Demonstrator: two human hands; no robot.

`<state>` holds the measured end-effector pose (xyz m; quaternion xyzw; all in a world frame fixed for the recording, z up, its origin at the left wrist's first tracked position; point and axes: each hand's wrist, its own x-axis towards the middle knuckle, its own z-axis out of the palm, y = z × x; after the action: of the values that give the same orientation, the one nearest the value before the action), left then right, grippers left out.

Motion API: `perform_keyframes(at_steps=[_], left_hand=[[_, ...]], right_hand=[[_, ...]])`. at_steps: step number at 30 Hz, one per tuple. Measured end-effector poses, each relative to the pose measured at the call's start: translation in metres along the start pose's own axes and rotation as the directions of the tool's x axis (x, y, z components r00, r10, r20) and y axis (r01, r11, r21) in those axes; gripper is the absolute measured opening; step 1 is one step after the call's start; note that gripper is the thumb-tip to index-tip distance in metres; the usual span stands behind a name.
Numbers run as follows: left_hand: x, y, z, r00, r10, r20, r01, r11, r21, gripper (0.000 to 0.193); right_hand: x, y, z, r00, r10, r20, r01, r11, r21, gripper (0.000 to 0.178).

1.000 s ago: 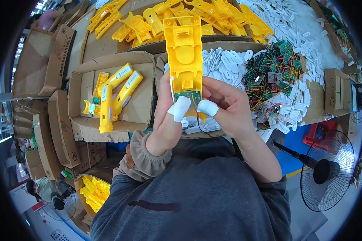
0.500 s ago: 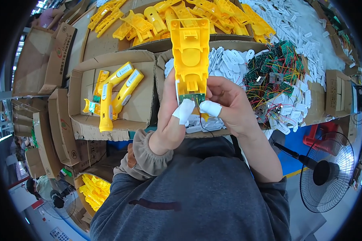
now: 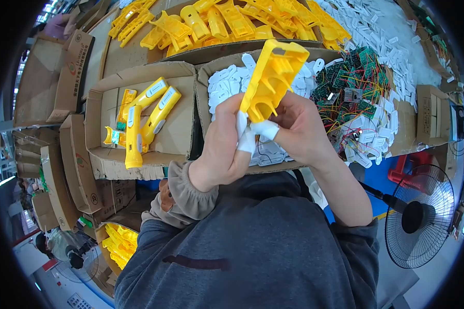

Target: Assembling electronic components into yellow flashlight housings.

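A yellow plastic housing half, hollow and ribbed inside, is tilted up between my two hands. My left hand grips its lower left edge, the taped thumb near the lower end. On the other side, my right hand is closed round the lower right part, its thumb also wrapped in white tape. The green circuit board at the housing's lower end is hidden now by the tilt and my fingers. Under my hands lie white plastic pieces in a cardboard box.
Several yellow handheld devices lie in a cardboard box on the left. Green circuit boards with coloured wires are heaped at right. More yellow housings fill the back. A black fan stands at lower right.
My hands have turned the housing onto its side, its top leaning right and lower than before. The circuit board at its lower end has gone out of sight.
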<state>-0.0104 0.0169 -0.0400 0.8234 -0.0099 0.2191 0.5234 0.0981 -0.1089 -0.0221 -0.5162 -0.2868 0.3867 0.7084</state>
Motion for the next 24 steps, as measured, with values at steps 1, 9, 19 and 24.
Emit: perform_keyframes(at_steps=[1,9,19,24], left_hand=[[0.005,0.001,-0.001,0.998,0.063,0.001,-0.063,0.993,0.097,0.046],[0.01,-0.007,-0.001,0.994,-0.097,-0.05,0.103,0.988,0.112,0.042],[0.02,0.024,0.003,0.944,-0.155,-0.292,-0.051,0.804,-0.592,0.047],[0.015,0.016,0.006,0.939,-0.093,-0.331,-0.054,0.911,-0.409,0.049]], right_hand=[[0.001,0.001,0.001,0.999,-0.022,-0.035,0.022,1.0,-0.006,0.033],[0.017,0.024,0.001,0.998,0.042,-0.046,-0.037,0.995,0.097,0.03],[-0.007,0.007,0.026,0.865,-0.447,-0.228,0.258,0.786,-0.562,0.037],[-0.011,0.011,0.032,0.796,-0.575,-0.189,0.306,0.652,-0.693,0.03]])
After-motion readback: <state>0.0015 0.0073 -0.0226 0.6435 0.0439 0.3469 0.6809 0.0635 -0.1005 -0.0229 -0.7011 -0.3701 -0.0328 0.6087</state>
